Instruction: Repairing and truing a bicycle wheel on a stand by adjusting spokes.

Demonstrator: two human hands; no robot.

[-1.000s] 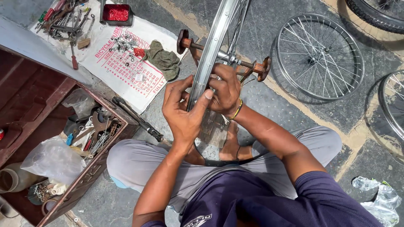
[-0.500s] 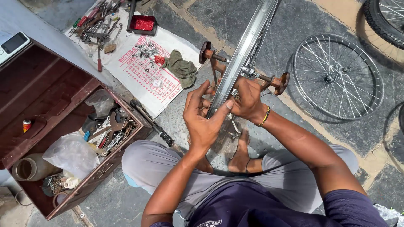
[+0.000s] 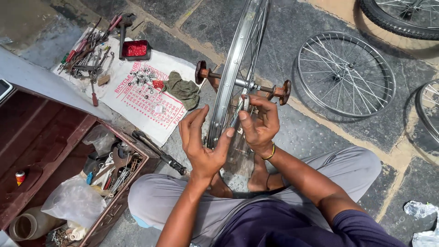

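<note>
Since a second ago our view has swung right, and the wooden toolbox (image 3: 59, 164) now fills the lower left. We keep the shiny steel wheel rim (image 3: 231, 77) upright at centre frame on its rusty axle stand (image 3: 242, 83). Our left hand (image 3: 203, 144) is open, palm against the rim; our right hand (image 3: 260, 123) pinches thin spokes. A printed cloth (image 3: 151, 98) holds small parts.
</note>
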